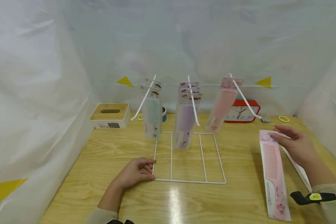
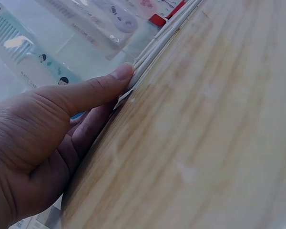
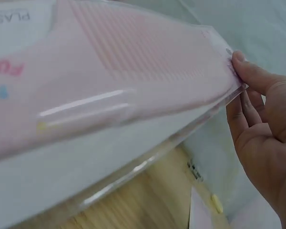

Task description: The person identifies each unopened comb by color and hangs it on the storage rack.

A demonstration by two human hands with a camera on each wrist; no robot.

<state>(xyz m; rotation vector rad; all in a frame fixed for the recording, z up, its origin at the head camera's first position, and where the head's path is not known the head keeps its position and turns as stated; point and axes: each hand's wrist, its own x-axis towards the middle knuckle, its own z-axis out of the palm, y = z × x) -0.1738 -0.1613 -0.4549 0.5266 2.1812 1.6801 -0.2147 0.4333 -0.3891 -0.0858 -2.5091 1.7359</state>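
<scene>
A white wire display rack (image 1: 188,181) stands on the wooden table, its three prongs pointing forward. My left hand (image 1: 135,171) pinches the base wire near the front left corner; the left wrist view shows the thumb (image 2: 100,88) on the wire. With thumb and fingers, my right hand (image 1: 298,146) pinches the top end of a pink comb in a clear packet (image 1: 273,174), right of the rack. Another packet (image 1: 299,169) lies partly hidden beneath that hand. Packaged green combs (image 1: 152,113) hang on the left prong, purple combs (image 1: 186,121) on the middle, a pink comb (image 1: 222,105) on the right.
A tissue box with a wooden lid (image 1: 110,112) stands at the back left. Behind the rack are a red alarm clock (image 1: 243,112) and a partly hidden blue round object (image 1: 164,115). A yellow ring (image 1: 283,119) lies back right. White sheeting encloses the table's sides and back.
</scene>
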